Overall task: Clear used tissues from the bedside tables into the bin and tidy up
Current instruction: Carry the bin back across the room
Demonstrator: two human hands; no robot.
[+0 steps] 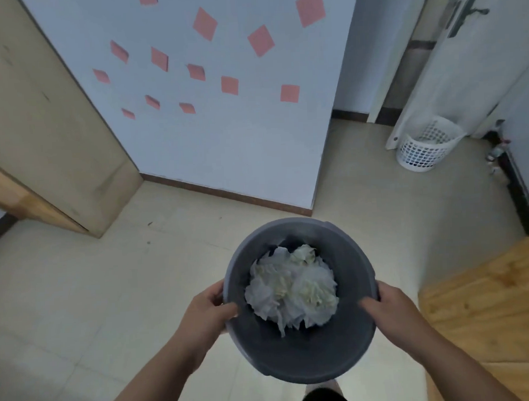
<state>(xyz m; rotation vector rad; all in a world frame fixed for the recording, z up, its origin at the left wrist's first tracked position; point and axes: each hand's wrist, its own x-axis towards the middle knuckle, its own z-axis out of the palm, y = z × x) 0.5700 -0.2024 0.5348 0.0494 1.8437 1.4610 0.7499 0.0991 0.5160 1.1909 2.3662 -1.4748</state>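
While I carry it lower centre, my left hand point(206, 309) and right hand point(389, 304) clamp opposite sides of the grey bin point(303, 356), keeping it level so the used tissues point(291, 290) stay inside

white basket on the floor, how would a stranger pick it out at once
Start at the white wall dotted with pink paper squares, then look right, past its corner, to the white door. At the foot of that door stands the white basket. Unlike the solid grey bin of tissues gripped by the left hand and right hand, its sides are an open lattice of holes.
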